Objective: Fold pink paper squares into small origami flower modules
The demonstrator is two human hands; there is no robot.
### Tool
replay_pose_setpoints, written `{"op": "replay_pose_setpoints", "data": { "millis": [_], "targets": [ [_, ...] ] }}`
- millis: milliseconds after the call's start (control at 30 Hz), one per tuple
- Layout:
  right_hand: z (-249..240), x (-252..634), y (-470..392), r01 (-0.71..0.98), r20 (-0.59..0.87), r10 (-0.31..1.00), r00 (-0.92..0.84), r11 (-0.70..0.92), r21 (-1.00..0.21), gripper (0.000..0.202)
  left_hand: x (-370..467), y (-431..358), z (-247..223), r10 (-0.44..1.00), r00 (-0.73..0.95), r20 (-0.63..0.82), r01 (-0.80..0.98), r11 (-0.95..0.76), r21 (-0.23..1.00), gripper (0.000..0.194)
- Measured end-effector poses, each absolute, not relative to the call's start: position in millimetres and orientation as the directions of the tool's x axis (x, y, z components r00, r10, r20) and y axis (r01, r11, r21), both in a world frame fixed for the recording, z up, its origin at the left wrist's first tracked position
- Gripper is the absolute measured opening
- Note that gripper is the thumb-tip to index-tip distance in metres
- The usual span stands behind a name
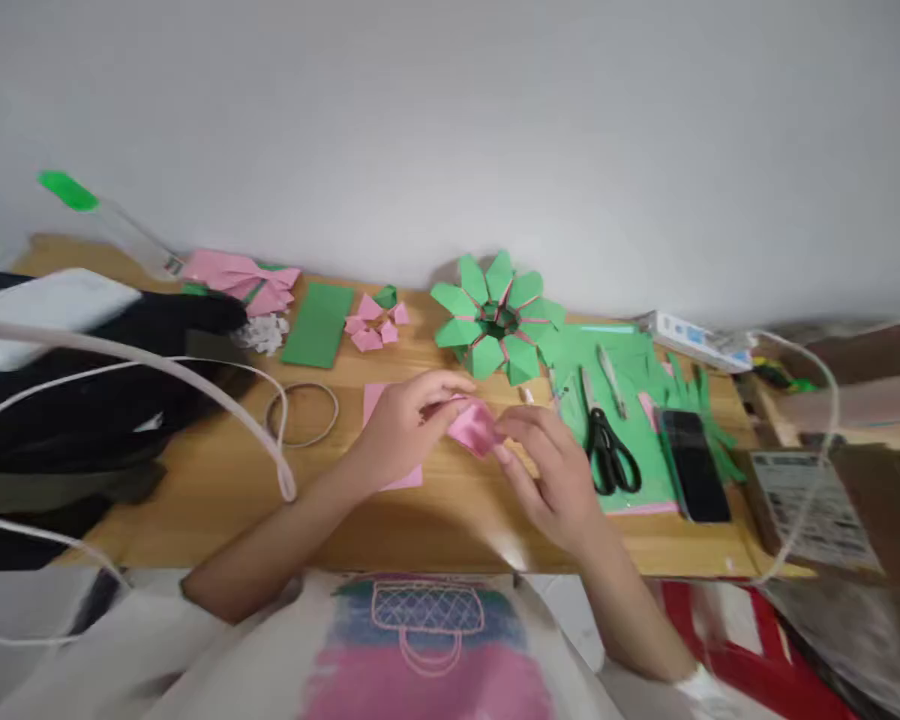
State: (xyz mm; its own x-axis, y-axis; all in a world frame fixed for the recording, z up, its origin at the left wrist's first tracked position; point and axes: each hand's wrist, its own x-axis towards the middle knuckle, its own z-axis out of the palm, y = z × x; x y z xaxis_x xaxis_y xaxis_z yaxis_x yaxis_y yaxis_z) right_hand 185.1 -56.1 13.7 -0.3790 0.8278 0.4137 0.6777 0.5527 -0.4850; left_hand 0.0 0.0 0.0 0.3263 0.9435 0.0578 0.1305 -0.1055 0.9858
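Between my two hands, above the wooden table, is a small folded piece of pink paper (pixel 474 428). My left hand (pixel 409 425) pinches its left side between thumb and fingers. At its right edge, the thumb and fingers of my right hand (pixel 551 470) grip it too. A flat pink sheet (pixel 403 475) lies under my left hand, partly covered by it. Behind my hands stands a green paper flower (pixel 499 318) with pink lines between its petals. Several small folded pink pieces (pixel 367 335) lie to its left, with a green one (pixel 385 296) among them.
Black-handled scissors (pixel 611 455), a utility knife (pixel 611 380) and a phone (pixel 691 465) rest on green paper at right. A power strip (pixel 697 340) stands behind. Leftward are a green sheet (pixel 317 325), pink bows (pixel 244 278), a ring (pixel 332 425), white cables (pixel 195 375) and black cloth (pixel 82 420).
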Motion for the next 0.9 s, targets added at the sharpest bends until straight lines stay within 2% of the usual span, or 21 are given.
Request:
{"op": "replay_pose_setpoints", "data": {
  "millis": [100, 167, 233, 333, 500, 600, 667, 800, 900],
  "targets": [
    [16, 180, -46, 0.712, 0.39, 0.887, -0.248, 0.44, -0.548, 0.013, 0, 1, 7, 0.913, 0.39, 0.118, 0.144, -0.187, 0.972, 0.01],
    [19, 178, -41, 0.694, 0.349, 0.921, -0.173, 0.365, -0.62, 0.02, -3, 2, 13, 0.887, 0.436, 0.151, 0.18, -0.251, 0.951, 0.011],
    [25, 178, -36, 0.642, 0.286, 0.946, -0.149, 0.313, -0.7, 0.025, -7, 2, 19, 0.863, 0.479, 0.161, 0.225, -0.299, 0.927, 0.013],
    [35, 179, -32, 0.553, 0.227, 0.951, -0.209, 0.307, -0.775, 0.008, -15, 3, 27, 0.839, 0.525, 0.143, 0.224, -0.298, 0.928, 0.017],
    [39, 177, -30, 0.349, 0.14, 0.987, -0.078, 0.159, -0.924, 0.019, -22, 5, 32, 0.837, 0.503, 0.216, 0.236, -0.373, 0.897, 0.03],
    [37, 174, -30, 0.165, 0.032, 0.999, -0.027, 0.036, -0.986, 0.022, -22, 5, 30, 0.863, 0.428, 0.269, 0.133, -0.354, 0.926, 0.035],
    [36, 172, -30, 0.08, -0.014, 1.0, -0.008, -0.013, -0.997, 0.021, -21, 6, 29, 0.869, 0.416, 0.27, 0.086, -0.332, 0.939, 0.028],
    [34, 172, -31, -0.006, -0.032, 0.999, -0.003, -0.032, -0.999, 0.02, -19, 8, 33, 0.905, 0.361, 0.223, 0.103, -0.276, 0.956, 0.017],
    [31, 173, -34, -0.041, -0.076, 0.996, -0.04, -0.078, -0.996, 0.024, -17, 9, 36, 0.944, 0.298, 0.139, -0.002, -0.146, 0.989, 0.014]
  ]
}}
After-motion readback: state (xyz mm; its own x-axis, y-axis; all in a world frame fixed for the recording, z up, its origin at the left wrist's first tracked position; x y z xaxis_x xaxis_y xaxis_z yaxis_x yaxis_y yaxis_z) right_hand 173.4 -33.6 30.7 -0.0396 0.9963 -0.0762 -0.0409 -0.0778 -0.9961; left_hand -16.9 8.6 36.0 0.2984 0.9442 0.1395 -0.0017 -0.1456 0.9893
